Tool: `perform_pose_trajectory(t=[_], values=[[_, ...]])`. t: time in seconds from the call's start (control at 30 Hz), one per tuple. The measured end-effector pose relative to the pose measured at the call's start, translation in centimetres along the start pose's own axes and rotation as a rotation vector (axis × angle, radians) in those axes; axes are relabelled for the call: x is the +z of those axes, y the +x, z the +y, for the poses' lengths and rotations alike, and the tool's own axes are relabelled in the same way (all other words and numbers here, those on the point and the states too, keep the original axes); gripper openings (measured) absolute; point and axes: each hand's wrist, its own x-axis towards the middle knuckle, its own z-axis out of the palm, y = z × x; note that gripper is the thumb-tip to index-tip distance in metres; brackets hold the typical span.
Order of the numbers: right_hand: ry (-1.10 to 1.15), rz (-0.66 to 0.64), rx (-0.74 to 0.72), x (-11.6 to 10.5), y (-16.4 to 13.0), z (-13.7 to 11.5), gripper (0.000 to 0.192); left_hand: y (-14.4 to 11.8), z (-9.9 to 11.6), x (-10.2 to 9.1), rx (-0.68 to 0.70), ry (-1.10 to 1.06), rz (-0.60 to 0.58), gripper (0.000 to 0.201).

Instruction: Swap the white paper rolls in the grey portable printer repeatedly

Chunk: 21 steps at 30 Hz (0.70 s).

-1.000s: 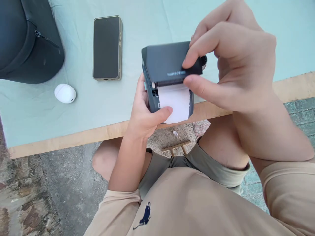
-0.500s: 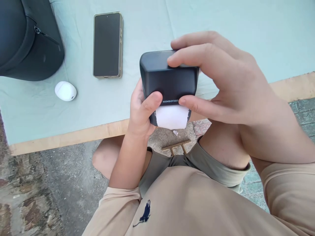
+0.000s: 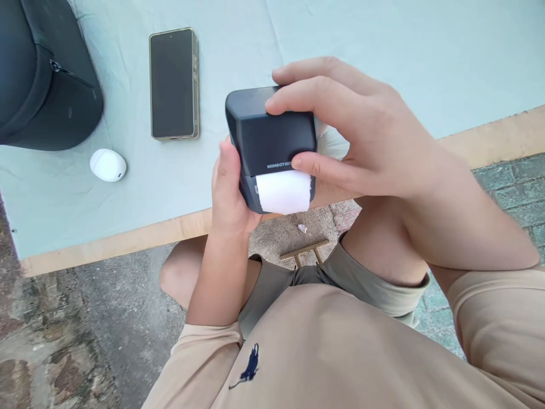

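Note:
A black label printer point(image 3: 275, 139) marked NIIMBOT is held up over the table's front edge. White label paper point(image 3: 284, 192) sticks out of its lower slot. My left hand point(image 3: 232, 196) grips the printer from the left side and below, thumb along its edge; its other fingers are mostly hidden behind. With my right hand point(image 3: 353, 125) I grasp the lid, fingertips on the top and thumb on the front beside the lettering. The lid appears closed.
On the cloth-covered table point(image 3: 238, 51) lie a dark-screened phone point(image 3: 172, 85) and a white rounded case point(image 3: 108, 165). A black zippered bag point(image 3: 46, 79) stands at the far left. A wooden edge point(image 3: 114, 244) runs along the table's front. A small scrap point(image 3: 302, 228) lies on the ground.
Both hands and the printer have shifted slightly left in view. My left thumb has moved off the printer's front to its left side. The right hand keeps its hold on the lid.

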Motion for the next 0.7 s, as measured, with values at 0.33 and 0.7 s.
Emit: perform_pose_trajectory(t=[0.33,0.7], values=[[0.003,0.039,-0.041,0.4,0.0,0.0,0.055,0.6,-0.5,-0.7,0.03,-0.159,-0.023,0.041],[0.051,-0.006,0.039,-0.5,0.5,-1.0,0.05,0.8,-0.9,-1.3,0.057,-0.2,-0.021,0.023]])
